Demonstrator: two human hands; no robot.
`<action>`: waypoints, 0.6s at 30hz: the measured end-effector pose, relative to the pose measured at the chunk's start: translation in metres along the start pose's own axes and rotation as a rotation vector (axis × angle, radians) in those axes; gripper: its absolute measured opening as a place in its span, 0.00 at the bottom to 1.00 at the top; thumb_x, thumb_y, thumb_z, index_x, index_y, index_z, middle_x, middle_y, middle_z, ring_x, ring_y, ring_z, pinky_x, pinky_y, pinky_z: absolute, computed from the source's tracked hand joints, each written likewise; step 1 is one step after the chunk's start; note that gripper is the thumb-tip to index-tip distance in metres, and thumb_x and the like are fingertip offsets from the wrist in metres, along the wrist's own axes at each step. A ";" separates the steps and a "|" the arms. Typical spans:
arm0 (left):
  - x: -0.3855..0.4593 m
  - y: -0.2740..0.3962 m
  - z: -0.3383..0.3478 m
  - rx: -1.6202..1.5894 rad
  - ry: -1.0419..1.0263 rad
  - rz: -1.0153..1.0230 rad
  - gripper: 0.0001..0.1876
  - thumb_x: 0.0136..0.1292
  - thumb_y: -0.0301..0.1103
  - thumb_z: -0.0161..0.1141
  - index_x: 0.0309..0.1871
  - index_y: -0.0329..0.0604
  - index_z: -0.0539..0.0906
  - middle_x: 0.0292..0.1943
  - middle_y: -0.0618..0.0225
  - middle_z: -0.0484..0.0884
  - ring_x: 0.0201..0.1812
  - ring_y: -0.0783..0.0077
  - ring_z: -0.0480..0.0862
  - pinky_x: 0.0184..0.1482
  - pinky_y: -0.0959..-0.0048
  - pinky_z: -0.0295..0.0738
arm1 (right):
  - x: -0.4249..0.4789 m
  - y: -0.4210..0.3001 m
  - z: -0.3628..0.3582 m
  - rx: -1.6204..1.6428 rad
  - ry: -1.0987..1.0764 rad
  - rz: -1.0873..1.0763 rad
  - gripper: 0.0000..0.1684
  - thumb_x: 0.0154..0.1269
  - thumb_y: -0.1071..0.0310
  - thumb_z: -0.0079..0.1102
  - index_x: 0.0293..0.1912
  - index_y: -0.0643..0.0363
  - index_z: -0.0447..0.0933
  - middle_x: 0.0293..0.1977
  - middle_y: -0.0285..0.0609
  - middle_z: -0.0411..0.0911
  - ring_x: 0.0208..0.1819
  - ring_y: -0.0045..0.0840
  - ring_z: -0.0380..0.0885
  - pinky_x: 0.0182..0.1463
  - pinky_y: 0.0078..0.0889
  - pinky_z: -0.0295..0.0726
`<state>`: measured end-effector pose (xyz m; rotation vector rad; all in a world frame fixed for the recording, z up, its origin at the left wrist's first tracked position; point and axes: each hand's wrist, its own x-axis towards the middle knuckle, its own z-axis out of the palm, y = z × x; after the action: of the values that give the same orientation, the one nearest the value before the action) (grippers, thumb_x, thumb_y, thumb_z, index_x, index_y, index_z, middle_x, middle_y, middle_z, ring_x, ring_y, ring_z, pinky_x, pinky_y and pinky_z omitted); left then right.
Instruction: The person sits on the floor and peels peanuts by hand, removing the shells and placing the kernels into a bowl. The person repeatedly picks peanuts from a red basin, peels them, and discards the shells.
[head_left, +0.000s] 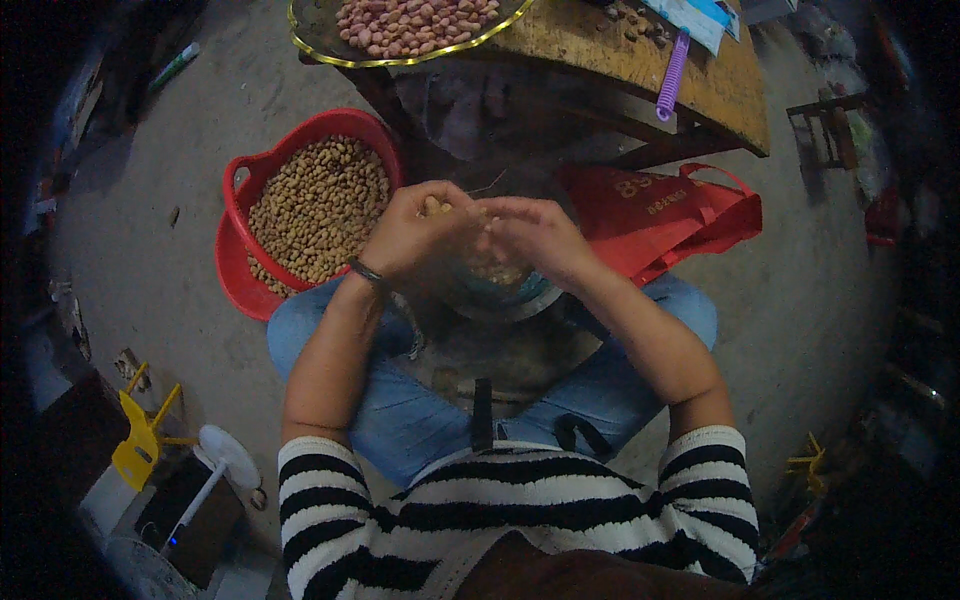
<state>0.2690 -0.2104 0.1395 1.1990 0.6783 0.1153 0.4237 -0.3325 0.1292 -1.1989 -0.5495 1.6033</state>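
Observation:
My left hand (412, 225) is closed around several unshelled peanuts (433, 206), which show between its thumb and fingers. My right hand (536, 232) meets it at the fingertips, its fingers bent; what lies between those fingertips is too blurred to tell. Both hands are above a round metal basin (517, 309) between my knees, with pale pieces in it, partly hidden by the hands. To the left, a red plastic basket (234, 187) full of unshelled peanuts (322, 202) rests tilted on a second red basin (229, 277) that also holds peanuts.
A gold-rimmed tray (420, 60) of shelled pink peanuts (412, 26) sits on a wooden table (712, 97). A purple-handled tool (673, 75) juts over the table's edge. On the floor at right lies a red bag (645, 217). A yellow stool (135, 435) is at lower left.

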 end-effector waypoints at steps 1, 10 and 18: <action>-0.001 0.003 -0.001 -0.030 -0.010 -0.020 0.05 0.62 0.31 0.61 0.37 0.40 0.80 0.30 0.74 0.80 0.32 0.85 0.78 0.34 0.83 0.73 | 0.000 0.000 0.001 0.027 -0.001 0.014 0.16 0.68 0.72 0.49 0.53 0.66 0.75 0.33 0.40 0.80 0.28 0.14 0.74 0.35 0.17 0.76; 0.020 -0.040 -0.014 0.571 -0.127 0.363 0.09 0.62 0.35 0.61 0.42 0.42 0.83 0.31 0.74 0.81 0.30 0.83 0.77 0.34 0.80 0.73 | -0.011 -0.039 -0.015 -0.142 0.252 -0.204 0.13 0.71 0.65 0.50 0.46 0.62 0.78 0.25 0.30 0.74 0.22 0.08 0.66 0.22 0.11 0.62; 0.017 -0.042 0.013 -0.054 -0.267 0.014 0.19 0.71 0.47 0.50 0.54 0.44 0.79 0.29 0.75 0.80 0.26 0.85 0.74 0.27 0.84 0.67 | 0.028 -0.199 0.053 -1.129 0.379 -0.609 0.13 0.68 0.66 0.51 0.48 0.63 0.75 0.36 0.41 0.77 0.33 0.24 0.74 0.34 0.24 0.71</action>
<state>0.2790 -0.2300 0.0976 1.1418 0.4302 -0.0147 0.4658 -0.2209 0.3000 -1.8211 -1.4868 0.4414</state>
